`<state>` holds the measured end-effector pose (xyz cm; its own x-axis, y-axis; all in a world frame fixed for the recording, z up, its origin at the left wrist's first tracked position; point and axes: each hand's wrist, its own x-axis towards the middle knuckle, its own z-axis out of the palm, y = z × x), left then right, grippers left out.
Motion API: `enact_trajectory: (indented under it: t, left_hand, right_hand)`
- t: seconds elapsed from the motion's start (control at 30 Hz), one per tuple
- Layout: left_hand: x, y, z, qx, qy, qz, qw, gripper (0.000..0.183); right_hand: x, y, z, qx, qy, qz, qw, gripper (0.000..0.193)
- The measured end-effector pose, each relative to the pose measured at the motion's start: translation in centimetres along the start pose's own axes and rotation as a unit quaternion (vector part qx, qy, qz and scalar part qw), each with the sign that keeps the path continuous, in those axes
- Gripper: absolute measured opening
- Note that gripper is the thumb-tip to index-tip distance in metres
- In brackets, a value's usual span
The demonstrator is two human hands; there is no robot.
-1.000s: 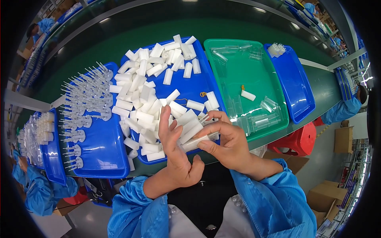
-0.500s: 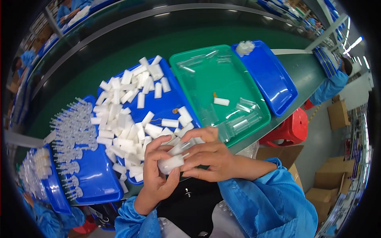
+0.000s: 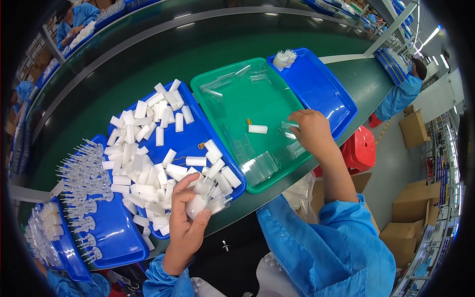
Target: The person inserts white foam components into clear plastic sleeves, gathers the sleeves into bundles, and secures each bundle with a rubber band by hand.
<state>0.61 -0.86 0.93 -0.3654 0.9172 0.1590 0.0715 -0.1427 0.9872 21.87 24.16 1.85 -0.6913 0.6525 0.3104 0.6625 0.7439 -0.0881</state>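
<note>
My left hand point(image 3: 186, 220), at the near edge of a blue tray, is closed round a cluster of white cylinders point(image 3: 197, 205) fitted with clear plastic parts. Clear tube ends stick out of the cluster to the right. My right hand point(image 3: 312, 129) reaches into the green tray point(image 3: 269, 101), its bent fingertips apart over clear tubes point(image 3: 288, 126) lying by the right side. Its fingers partly hide these tubes. More clear tubes point(image 3: 260, 168) lie in a row at the tray's near end. A single white cylinder point(image 3: 258, 129) lies mid-tray beside a small orange-brown piece point(image 3: 249, 121).
Loose white cylinders point(image 3: 143, 168) heap in the blue tray point(image 3: 198, 131). Farther left, another blue tray point(image 3: 111, 232) carries rows of clear stemmed parts point(image 3: 86, 173). A blue tray point(image 3: 321, 84) at right holds a small white clump point(image 3: 284, 59). A red stool point(image 3: 358, 148) stands beyond the bench edge.
My right hand has left the cluster by my left hand and moved right, to the tubes in the green tray. My left hand still holds the cluster. The whole view has shifted slightly.
</note>
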Motion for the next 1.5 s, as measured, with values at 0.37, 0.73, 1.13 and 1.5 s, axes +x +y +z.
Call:
enact_trajectory:
  t: [0.37, 0.73, 1.13, 1.5]
  left_hand:
    - [0.0, -0.4, 0.1, -0.025, 0.045, 0.002, 0.999, 0.024]
    - [0.4, -0.3, -0.2, 0.115, 0.069, 0.023, 0.991, 0.025]
    - [0.5, -0.3, -0.6, 0.183, 0.062, 0.041, 0.98, 0.021]
    - [0.4, -0.3, -0.4, 0.184, 0.072, 0.046, 0.979, 0.023]
  right_hand:
    - [3.2, -0.3, 3.8, -0.058, -0.095, 0.012, 0.994, 0.038]
    - [1.1, -13.5, 0.8, 0.759, -0.096, 0.083, 0.639, 0.021]
    - [0.4, -14.7, 0.7, 0.773, -0.132, 0.107, 0.611, 0.032]
    - [-0.7, -15.5, 0.9, 0.745, -0.066, 0.059, 0.662, 0.036]
